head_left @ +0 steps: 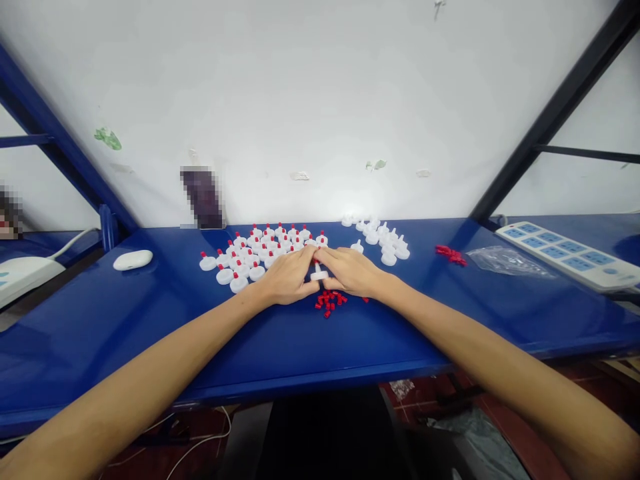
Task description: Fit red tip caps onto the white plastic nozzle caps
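Observation:
Between my two hands is a white nozzle cap [319,275] with a red tip at its top. My left hand [293,277] grips it from the left, thumb low by the wide base and fingers at the tip. From the other side my right hand [350,272] closes on the same cap, fingertips meeting those of the left. Just below the hands lie loose small red tips [327,303]. Beyond my left hand stand many white nozzle caps with red tips [250,253]. Past my right hand is a group of bare white nozzle caps [385,240].
On the blue table [225,360], a white oval case [133,260] lies at left. More red tips [451,255], a clear plastic bag [505,260] and a power strip [570,253] are at right. A blurred dark rectangular object [203,198] leans against the wall.

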The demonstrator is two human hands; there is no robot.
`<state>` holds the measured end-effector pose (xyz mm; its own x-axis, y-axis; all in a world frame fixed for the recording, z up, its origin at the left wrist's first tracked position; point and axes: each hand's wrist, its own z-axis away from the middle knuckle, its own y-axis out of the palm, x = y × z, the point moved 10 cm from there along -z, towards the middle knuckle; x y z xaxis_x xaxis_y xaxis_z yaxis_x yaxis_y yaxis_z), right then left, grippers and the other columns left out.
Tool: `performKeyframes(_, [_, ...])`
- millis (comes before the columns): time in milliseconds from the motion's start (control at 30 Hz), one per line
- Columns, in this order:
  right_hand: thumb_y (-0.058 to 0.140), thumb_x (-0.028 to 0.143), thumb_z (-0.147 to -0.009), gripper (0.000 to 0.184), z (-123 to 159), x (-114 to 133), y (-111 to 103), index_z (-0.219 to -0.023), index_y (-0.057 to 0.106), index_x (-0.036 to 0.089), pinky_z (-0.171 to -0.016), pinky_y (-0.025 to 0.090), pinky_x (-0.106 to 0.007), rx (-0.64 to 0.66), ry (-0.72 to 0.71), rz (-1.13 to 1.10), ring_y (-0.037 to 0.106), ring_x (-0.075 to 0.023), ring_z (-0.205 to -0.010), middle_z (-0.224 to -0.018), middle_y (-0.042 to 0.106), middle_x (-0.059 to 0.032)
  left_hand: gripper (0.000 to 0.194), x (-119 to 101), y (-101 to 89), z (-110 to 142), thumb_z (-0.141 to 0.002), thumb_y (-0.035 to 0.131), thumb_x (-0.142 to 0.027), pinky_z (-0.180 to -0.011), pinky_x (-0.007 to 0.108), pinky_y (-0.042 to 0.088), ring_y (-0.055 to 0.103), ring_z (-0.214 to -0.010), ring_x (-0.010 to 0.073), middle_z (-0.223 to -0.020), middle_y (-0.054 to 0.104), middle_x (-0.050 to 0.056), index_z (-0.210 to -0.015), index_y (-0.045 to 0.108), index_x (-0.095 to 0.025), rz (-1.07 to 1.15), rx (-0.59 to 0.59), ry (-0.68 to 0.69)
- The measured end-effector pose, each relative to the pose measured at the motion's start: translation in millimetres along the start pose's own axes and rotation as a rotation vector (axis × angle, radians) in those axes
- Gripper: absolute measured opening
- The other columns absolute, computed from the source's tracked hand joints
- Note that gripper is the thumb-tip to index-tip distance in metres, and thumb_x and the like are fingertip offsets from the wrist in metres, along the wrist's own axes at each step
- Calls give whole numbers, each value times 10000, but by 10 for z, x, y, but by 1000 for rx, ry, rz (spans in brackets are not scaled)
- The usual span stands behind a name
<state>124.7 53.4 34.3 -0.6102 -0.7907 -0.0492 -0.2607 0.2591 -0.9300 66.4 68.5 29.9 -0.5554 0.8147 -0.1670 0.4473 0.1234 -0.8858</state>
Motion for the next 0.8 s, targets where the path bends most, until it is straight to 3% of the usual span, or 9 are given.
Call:
performKeyframes(167, [461, 397, -988, 251, -20, 103, 47, -1088, 507, 172, -697, 416, -330, 30, -15, -86, 597, -224, -762, -1006, 658, -97, 192, -17, -67, 13, -710, 545, -339, -577, 302, 392, 555, -615, 188, -703, 584, -2, -812, 436, -218, 120, -31, 14])
performKeyframes(367, [439, 272, -969, 110, -32, 102, 38, -1026, 490, 193, -712, 432, -306, 48, 26, -285, 588, -207, -810, -1006, 652, -72, 136, 1, -91, 11, -742, 511, -320, -577, 290, 381, 519, -579, 155, -666, 552, -22, -791, 450, -209, 184, -44, 23])
performKeyframes(500, [504, 275, -935, 171, 0, 16, -6, -1083, 509, 190, -746, 446, -313, 2, 42, -292, 590, -214, -874, -1065, 641, -77, 184, 2, -83, 1, -766, 544, -323, -606, 295, 405, 539, -624, 167, -740, 589, -4, -887, 487, -197, 177, -56, 21])
performKeyframes(600, [517, 254, -913, 246, 43, -75, -29, -1151, 524, 191, -750, 451, -313, -20, 86, -279, 584, -215, -902, -1108, 632, -84, 337, 20, -65, -3, -782, 561, -286, -610, 290, 419, 559, -642, 172, -783, 610, -4, -1098, 508, -181, 161, -56, -2])
performKeyframes(700, [538, 248, -893, 340, 81, -121, -66, -1228, 515, 191, -752, 454, -317, -40, 102, -290, 580, -214, -893, -1117, 636, -86, 532, 50, -48, 1, -786, 565, -237, -627, 283, 437, 588, -679, 173, -830, 624, -7, -1301, 442, -190, 135, -50, -34])
performKeyframes(800, [562, 281, -897, 437, 93, -130, -87, -1313, 472, 185, -755, 458, -324, -53, 90, -324, 582, -214, -871, -1108, 641, -88, 601, 64, -41, 6, -788, 564, -214, -641, 279, 441, 599, -700, 173, -852, 628, -5, -1368, 405, -194, 118, -48, -47])
